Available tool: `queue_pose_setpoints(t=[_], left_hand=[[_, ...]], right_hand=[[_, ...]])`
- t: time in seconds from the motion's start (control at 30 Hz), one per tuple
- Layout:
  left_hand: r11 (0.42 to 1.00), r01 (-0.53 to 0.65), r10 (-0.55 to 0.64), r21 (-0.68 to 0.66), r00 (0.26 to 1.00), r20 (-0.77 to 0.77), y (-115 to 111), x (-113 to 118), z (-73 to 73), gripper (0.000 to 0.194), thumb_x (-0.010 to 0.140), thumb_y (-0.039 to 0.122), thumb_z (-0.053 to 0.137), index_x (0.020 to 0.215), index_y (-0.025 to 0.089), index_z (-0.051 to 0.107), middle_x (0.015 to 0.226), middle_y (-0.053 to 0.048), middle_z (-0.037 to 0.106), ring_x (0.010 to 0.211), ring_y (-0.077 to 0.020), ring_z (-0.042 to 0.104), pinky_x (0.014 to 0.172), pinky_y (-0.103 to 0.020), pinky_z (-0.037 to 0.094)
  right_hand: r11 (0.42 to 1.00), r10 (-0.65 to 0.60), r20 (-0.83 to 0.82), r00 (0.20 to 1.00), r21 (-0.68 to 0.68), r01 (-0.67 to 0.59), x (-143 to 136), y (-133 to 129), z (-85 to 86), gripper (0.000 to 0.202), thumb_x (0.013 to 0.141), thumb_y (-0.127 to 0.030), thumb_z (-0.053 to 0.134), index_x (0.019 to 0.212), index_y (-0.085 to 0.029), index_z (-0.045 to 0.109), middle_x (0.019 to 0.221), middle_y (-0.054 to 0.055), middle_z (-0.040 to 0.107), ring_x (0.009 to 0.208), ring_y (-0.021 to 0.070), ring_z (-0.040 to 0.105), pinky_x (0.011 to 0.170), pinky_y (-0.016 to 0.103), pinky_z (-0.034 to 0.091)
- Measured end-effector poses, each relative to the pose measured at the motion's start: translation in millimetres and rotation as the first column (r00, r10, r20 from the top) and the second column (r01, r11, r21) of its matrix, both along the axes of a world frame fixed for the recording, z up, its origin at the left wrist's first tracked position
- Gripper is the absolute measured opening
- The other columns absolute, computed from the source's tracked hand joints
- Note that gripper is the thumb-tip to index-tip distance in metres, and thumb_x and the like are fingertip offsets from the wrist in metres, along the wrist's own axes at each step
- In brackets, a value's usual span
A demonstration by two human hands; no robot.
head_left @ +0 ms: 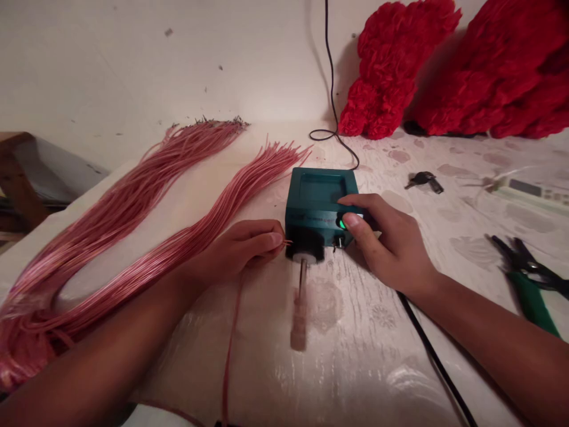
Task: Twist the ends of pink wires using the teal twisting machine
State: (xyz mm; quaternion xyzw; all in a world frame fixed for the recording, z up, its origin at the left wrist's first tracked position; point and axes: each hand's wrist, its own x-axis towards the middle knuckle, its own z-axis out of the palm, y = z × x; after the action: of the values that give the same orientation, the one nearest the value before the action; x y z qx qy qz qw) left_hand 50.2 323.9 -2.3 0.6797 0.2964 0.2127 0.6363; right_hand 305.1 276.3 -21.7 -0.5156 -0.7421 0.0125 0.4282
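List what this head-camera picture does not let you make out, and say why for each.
All in the head view:
Lettering on the teal box: too small and blurred.
Pink wire running down from the left hand: lower end, cut off by the bottom edge.
Black cable: upper end, hidden by the right hand.
Red flowers: highest part, cut off by the top edge.

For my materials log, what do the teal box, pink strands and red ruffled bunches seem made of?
Teal box: painted metal or hard plastic, satin; even colour and crisp edges fit both.
Pink strands: probably plastic-coated, glossy; highlights run along their curves. Core unclear.
Red bunches: likely fabric, matte; petals fold softly.
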Motion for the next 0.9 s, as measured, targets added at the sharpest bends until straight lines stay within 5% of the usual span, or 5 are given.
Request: queue_pose_setpoints(t=[0.9], left_hand=[[1.000,0.014,-0.015,0.020,0.999,0.050,1.0,-0.4,-2.2,0.038,0.094,0.042,0.054,0.067,0.018,0.043,0.060,0.005,0.036,0.049,-0.0079,0.025,0.045,-0.024,0.017]], right_hand=[[0.998,0.024,-0.088,0.996,-0.058,-0.029,0.3,2.8,-2.7,0.029,0.100,-0.041,0.050,0.112,-0.019,0.065,0.084,0.002,0.070,0.064,0.0144,0.061,0.066,0.028,0.049]])
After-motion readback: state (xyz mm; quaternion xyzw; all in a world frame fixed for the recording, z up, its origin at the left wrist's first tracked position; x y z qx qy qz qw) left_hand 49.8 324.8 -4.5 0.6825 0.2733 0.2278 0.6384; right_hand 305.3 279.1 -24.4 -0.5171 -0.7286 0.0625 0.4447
